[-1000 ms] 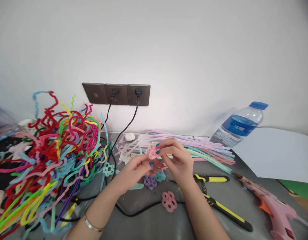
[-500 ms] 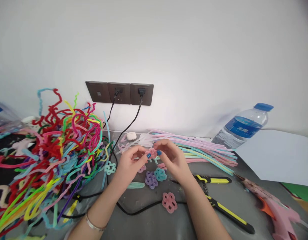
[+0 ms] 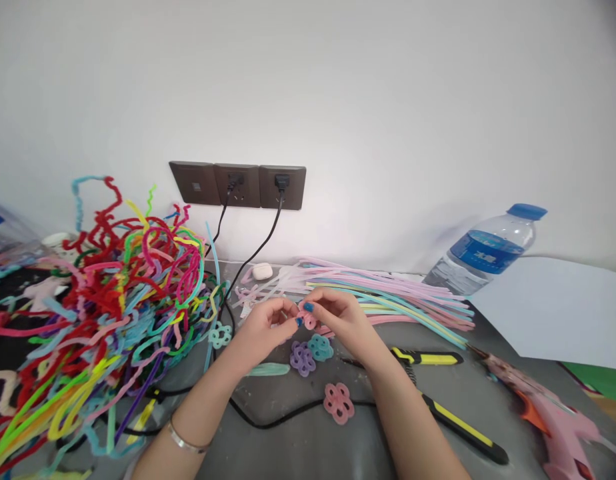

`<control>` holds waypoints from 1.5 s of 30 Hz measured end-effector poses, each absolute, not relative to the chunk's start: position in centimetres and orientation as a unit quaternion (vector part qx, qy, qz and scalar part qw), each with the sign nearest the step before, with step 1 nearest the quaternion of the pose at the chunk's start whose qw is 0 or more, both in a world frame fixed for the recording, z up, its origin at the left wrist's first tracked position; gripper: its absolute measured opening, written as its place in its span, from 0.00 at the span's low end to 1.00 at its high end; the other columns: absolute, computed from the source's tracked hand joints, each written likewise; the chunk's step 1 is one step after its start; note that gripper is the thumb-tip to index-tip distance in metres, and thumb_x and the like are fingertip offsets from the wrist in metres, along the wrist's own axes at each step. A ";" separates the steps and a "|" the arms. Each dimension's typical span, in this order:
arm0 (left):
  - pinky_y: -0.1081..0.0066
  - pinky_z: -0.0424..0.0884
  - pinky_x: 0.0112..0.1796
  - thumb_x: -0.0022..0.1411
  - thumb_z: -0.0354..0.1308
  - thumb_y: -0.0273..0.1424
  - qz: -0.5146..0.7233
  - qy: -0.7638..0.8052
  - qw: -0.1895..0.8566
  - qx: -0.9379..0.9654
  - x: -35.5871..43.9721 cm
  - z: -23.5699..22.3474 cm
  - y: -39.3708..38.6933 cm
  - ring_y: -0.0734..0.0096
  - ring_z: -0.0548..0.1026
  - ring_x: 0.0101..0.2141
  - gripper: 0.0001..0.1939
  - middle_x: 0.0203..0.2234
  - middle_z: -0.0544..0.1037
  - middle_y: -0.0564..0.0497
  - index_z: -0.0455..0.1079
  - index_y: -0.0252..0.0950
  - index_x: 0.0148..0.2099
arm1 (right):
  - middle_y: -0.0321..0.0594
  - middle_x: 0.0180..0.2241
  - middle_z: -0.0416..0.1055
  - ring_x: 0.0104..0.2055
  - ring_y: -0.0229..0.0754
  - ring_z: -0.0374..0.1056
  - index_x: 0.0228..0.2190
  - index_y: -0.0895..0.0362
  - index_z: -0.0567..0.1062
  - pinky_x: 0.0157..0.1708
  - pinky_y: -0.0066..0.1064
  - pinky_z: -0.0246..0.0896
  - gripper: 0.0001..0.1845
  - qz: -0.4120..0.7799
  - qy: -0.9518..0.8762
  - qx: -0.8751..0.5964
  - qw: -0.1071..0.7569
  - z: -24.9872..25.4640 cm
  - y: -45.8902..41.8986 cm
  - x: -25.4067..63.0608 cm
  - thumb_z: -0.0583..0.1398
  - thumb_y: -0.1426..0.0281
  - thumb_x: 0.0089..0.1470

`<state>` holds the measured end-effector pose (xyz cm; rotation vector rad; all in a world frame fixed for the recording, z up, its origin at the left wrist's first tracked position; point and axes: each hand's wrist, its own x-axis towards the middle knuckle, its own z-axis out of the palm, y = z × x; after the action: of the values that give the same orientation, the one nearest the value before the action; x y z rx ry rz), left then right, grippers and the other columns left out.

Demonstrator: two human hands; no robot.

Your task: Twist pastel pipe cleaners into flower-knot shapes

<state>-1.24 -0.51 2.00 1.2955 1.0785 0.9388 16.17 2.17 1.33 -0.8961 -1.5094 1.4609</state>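
Observation:
A small pink pipe-cleaner flower point(image 3: 308, 319) is pinched between the fingertips of my left hand point(image 3: 268, 328) and my right hand point(image 3: 341, 320), above the table. Both hands are closed on it, thumbs toward me, and they cover part of its petals. Just below lie a purple pipe-cleaner flower point(image 3: 303, 359) and a teal one point(image 3: 321, 347), touching each other. Closer to me is a larger pink flower point(image 3: 339, 403), flat on the table. A mint flower point(image 3: 220, 335) rests left of my left hand, and a pale green looped piece point(image 3: 269, 369) lies under my left wrist.
A tangled heap of coloured pipe cleaners point(image 3: 133, 300) fills the left side. Straight pastel pipe cleaners point(image 3: 403, 293) lie behind my hands. To the right are yellow-black pliers point(image 3: 458, 420), a pink glue gun point(image 3: 553, 413), a water bottle point(image 3: 488, 248) and white paper point(image 3: 553, 310). A black cable point(image 3: 268, 427) crosses the table.
The pink flower in my fingers has been turned and lowered slightly. My right thumb has shifted left, onto its face, and my fingertips are closer together.

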 end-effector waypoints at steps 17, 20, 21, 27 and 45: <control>0.77 0.53 0.21 0.50 0.68 0.44 0.465 0.427 0.657 0.413 0.1 2.1 -0.9 0.80 0.58 0.21 0.18 0.22 0.67 0.54 0.72 0.33 0.30 | 0.35 0.21 0.71 0.24 0.37 0.66 0.28 0.56 0.73 0.26 0.29 0.63 0.12 0.602 -0.537 -0.349 0.478 0.7 2.1 15.3 0.64 0.59 0.53; 0.77 0.52 0.21 0.47 0.70 0.43 0.467 0.394 0.700 0.369 0.3 2.2 -1.0 0.81 0.55 0.22 0.19 0.21 0.65 0.55 0.72 0.33 0.29 | 0.35 0.21 0.70 0.23 0.38 0.65 0.27 0.55 0.73 0.26 0.29 0.64 0.13 0.595 -0.523 -0.354 0.498 0.6 2.0 15.1 0.65 0.59 0.52; 0.77 0.52 0.21 0.47 0.70 0.43 0.466 0.387 0.710 0.358 0.4 2.2 -1.0 0.80 0.56 0.22 0.19 0.21 0.64 0.55 0.73 0.33 0.29 | 0.35 0.22 0.70 0.23 0.38 0.65 0.27 0.55 0.74 0.26 0.29 0.64 0.13 0.593 -0.520 -0.353 0.503 0.6 2.0 15.0 0.65 0.59 0.52; 0.77 0.55 0.23 0.51 0.70 0.40 0.471 0.379 0.694 0.392 0.3 1.9 -0.8 0.79 0.60 0.25 0.15 0.27 0.70 0.52 0.74 0.33 0.34 | 0.34 0.23 0.68 0.23 0.36 0.63 0.28 0.55 0.73 0.24 0.28 0.62 0.14 0.603 -0.491 -0.353 0.520 0.7 1.9 14.9 0.66 0.58 0.51; 0.77 0.51 0.21 0.48 0.71 0.41 0.364 0.390 0.773 0.344 -0.5 2.4 -0.9 0.81 0.58 0.24 0.19 0.29 0.69 0.50 0.77 0.31 0.36 | 0.33 0.23 0.68 0.22 0.33 0.64 0.33 0.57 0.75 0.22 0.23 0.61 0.15 0.651 -0.570 -0.312 0.392 1.7 2.1 17.1 0.66 0.58 0.53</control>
<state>-0.49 -0.87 2.39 0.7457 0.8440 0.7892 17.12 2.11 1.69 -0.7936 -1.4479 1.6538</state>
